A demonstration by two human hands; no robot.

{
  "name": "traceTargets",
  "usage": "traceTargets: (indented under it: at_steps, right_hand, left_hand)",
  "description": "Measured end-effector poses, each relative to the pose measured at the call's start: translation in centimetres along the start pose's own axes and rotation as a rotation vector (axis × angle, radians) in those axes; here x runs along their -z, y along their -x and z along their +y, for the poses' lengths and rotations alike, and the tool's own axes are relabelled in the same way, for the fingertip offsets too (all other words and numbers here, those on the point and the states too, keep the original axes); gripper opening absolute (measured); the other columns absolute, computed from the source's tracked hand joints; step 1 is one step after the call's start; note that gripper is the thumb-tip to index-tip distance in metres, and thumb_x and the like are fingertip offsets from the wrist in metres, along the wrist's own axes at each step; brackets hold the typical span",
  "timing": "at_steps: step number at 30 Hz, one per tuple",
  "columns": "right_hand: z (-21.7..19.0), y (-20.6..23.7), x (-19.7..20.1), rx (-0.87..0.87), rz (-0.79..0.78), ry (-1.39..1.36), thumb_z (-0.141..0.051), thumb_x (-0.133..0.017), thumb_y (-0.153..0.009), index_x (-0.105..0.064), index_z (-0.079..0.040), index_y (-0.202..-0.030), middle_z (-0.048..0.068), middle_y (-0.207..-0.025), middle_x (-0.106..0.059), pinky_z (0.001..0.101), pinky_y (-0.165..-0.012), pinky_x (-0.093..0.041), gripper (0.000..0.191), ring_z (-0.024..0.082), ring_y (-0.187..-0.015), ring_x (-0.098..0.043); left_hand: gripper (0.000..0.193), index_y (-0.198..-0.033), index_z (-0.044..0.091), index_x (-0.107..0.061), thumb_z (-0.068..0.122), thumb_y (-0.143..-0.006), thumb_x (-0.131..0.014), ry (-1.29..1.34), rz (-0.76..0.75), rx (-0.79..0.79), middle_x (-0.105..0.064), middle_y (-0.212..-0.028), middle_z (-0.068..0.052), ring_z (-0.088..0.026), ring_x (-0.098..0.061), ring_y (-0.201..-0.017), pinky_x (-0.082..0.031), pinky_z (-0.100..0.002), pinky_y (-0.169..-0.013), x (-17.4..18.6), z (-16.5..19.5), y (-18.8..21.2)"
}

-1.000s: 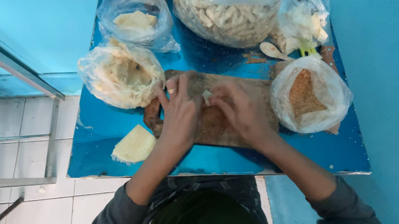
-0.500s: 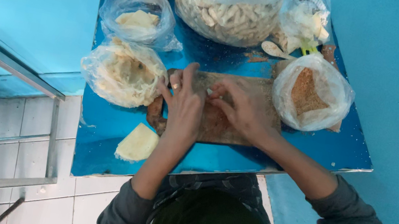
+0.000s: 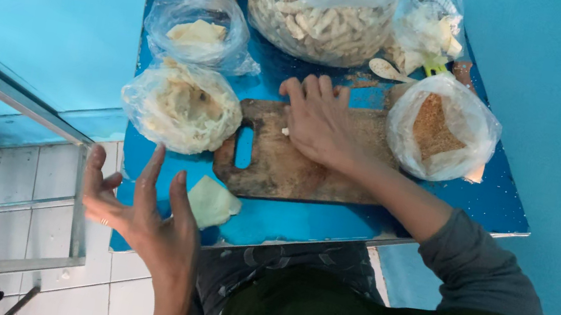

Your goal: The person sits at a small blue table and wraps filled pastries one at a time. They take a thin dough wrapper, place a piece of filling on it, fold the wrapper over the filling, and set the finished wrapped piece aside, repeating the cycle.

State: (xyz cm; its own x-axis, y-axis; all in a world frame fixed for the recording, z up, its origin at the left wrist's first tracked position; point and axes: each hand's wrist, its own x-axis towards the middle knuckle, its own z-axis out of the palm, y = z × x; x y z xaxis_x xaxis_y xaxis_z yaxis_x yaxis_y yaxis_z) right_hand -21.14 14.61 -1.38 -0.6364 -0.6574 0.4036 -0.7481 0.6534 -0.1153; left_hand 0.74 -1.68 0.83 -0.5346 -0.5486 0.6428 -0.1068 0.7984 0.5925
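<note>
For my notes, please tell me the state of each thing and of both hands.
left hand: open, raised, empty
right hand: flat on the cutting board
cutting board: lying flat
bag of sticks: open, full
bag of crumbs: open
bag of wrappers: open
</note>
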Motion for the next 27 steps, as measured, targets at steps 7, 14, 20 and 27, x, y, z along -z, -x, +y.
traceTargets:
  at_steps: [7, 14, 20, 27]
  right_hand:
    - [4.3, -1.6, 3.1, -0.122, -0.2, -0.594, -0.035, -0.063, -0.102, -0.06, -0.016, -0.125, 0.004, -0.112, -0.067, 0.0437, -0.092, -0.052, 0.03, 0.026, -0.102, -0.066]
    - [3.1, 1.5, 2.7, 0.269, -0.022, -0.22, -0.022, -0.073, -0.096, -0.065, -0.016, -0.129, 0.003, -0.108, -0.074, 0.045, -0.092, -0.051, 0.035, 0.028, -0.104, -0.069]
    - [1.7, 1.5, 7.1, -0.224, -0.498, -0.896, -0.016, -0.072, -0.089, -0.049, -0.015, -0.139, 0.003, -0.099, -0.078, 0.0346, -0.087, -0.058, 0.055, 0.015, -0.097, -0.075]
    - [-1.2, 6.3, 8.7, -0.304, -0.609, -1.399, -0.01, -0.071, -0.094, -0.039, -0.01, -0.149, 0.014, -0.102, -0.074, 0.0305, -0.088, -0.059, 0.063, 0.018, -0.098, -0.073]
  left_hand:
    - [0.04, -0.134, 0.013, -0.073, 0.007, -0.095, -0.08, 0.053, -0.058, 0.12, -0.033, -0.162, -0.018, -0.035, -0.037, -0.129, -0.035, -0.05, -0.11, -0.2, -2.0, 1.4]
    - [0.037, -0.131, 0.014, -0.072, 0.011, -0.095, -0.079, 0.11, -0.098, 0.002, -0.036, -0.16, -0.021, -0.035, -0.042, -0.129, -0.037, -0.049, -0.108, -2.1, -1.2, 1.5]
    - [0.046, -0.134, 0.01, -0.069, 0.011, -0.089, -0.08, 0.321, -0.327, -0.048, -0.047, -0.151, -0.018, -0.032, -0.052, -0.124, -0.046, -0.042, -0.103, -3.5, 1.9, 0.8]
    - [0.03, -0.116, 0.0, -0.073, 0.002, -0.087, -0.08, 0.871, -0.601, 0.125, -0.071, -0.117, -0.011, -0.022, -0.072, -0.104, -0.059, -0.032, -0.089, -4.9, 4.2, 1.6]
